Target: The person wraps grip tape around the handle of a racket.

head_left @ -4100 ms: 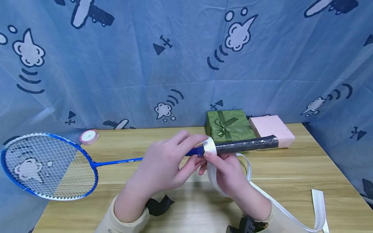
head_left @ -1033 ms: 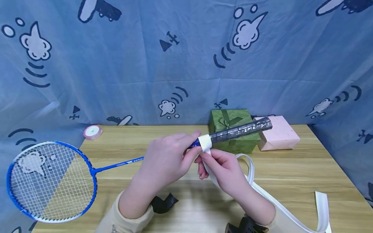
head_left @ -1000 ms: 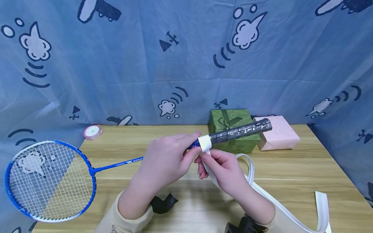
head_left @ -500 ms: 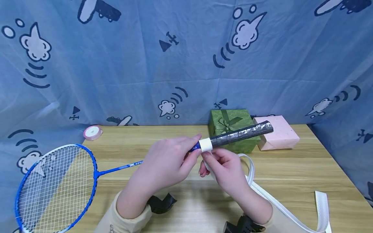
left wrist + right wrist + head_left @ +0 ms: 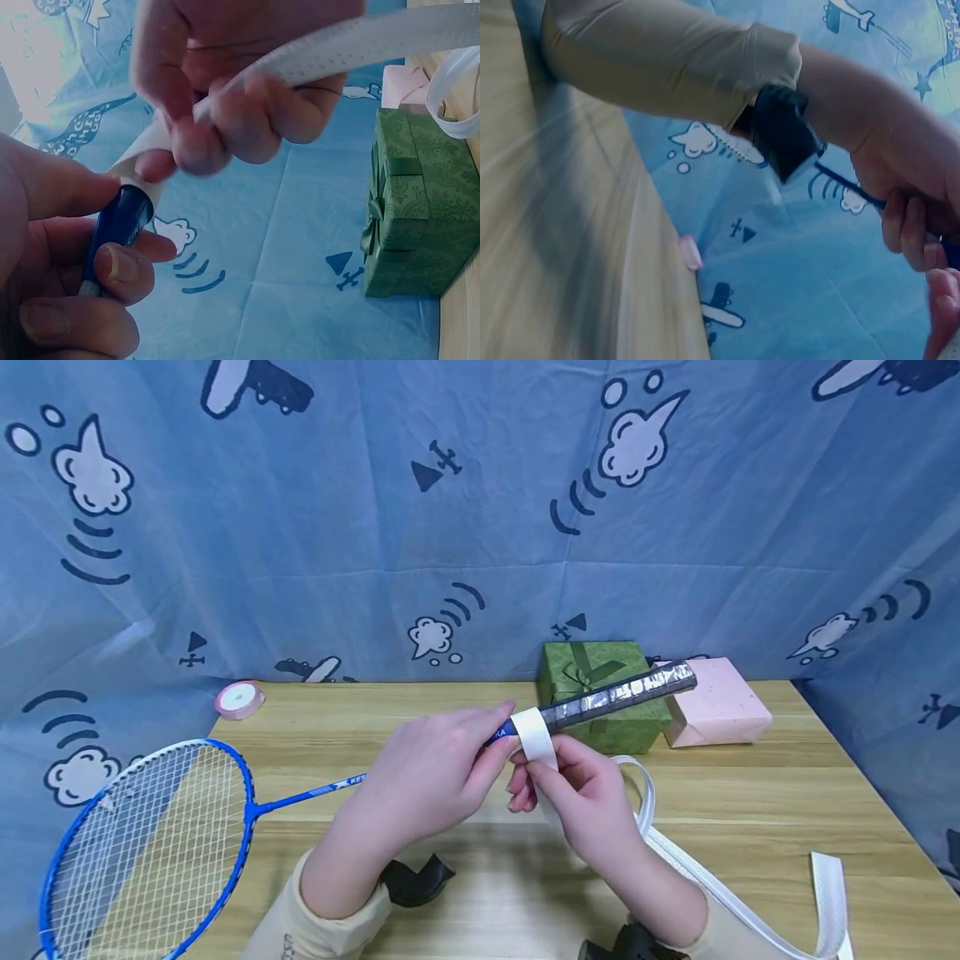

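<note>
My left hand (image 5: 431,768) holds a blue badminton racket (image 5: 300,795) at the blue cone just before its handle. The stringed head hangs at lower left, partly out of the head view. The handle (image 5: 637,690) is wrapped in shiny black and tilts up to the right. A band of white grip tape (image 5: 534,733) goes round the handle's inner end, beside my left thumb. My right hand (image 5: 588,797) pinches this tape just below the handle. In the left wrist view, the perforated tape (image 5: 352,52) runs from the blue cone (image 5: 116,225) through the right fingers.
Behind the handle stand a green gift box (image 5: 600,739) with a bow and a pink box (image 5: 716,702). A pink-edged ribbon roll (image 5: 239,700) lies at the back left. The tape's loose length (image 5: 720,893) trails over the wooden table (image 5: 825,777) at right.
The racket has turned, its head now lower and its handle end higher than four seconds ago. My left hand has moved off the tape onto the cone; the right still pinches the tape.
</note>
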Available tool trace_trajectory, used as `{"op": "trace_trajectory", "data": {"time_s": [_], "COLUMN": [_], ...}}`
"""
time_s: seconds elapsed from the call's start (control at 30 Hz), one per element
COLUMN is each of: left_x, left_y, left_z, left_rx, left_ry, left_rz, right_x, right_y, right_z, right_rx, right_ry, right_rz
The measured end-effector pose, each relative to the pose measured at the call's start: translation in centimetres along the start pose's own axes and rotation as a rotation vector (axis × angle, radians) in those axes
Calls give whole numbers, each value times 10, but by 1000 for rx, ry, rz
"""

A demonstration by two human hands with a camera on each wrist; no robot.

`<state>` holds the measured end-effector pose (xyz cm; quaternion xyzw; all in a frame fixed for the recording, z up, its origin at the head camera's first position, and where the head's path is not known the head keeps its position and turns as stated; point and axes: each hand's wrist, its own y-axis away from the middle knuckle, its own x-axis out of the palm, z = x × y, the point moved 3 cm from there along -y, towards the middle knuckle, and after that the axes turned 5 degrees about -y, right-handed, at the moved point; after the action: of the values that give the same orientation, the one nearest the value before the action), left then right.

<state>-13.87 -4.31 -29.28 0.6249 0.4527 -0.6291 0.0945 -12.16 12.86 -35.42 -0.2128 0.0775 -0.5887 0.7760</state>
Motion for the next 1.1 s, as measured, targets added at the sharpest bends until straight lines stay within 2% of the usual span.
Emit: {"op": "trace_trajectory", "data": {"time_s": [0.23,0.4,0.53,0.73,0.97,1.1], "left_x": [2,1,0,0,0,-1], "left_y": [-1,-1,0,1,2,2], "left_z": [-1,-3,-4,-5,-4,-4], "left_rx": [-14,-8,-1,5,-20,-9], "left_ry": [-16,-17,-2,30,44,54], "left_rz": [-15,-18,-5,23,50,46], "right_x": [5,3,0,2,3,3], "right_y": [4,1,-1,-1,-1,0], "right_z": [6,-1,-8,-9,-8,-7], "right_rx": [-70,-36,-58,-112,-108,-119], "right_ry": [6,51,85,31,14,11], "right_rz": [70,21,-19,-51,-62,-67]}}
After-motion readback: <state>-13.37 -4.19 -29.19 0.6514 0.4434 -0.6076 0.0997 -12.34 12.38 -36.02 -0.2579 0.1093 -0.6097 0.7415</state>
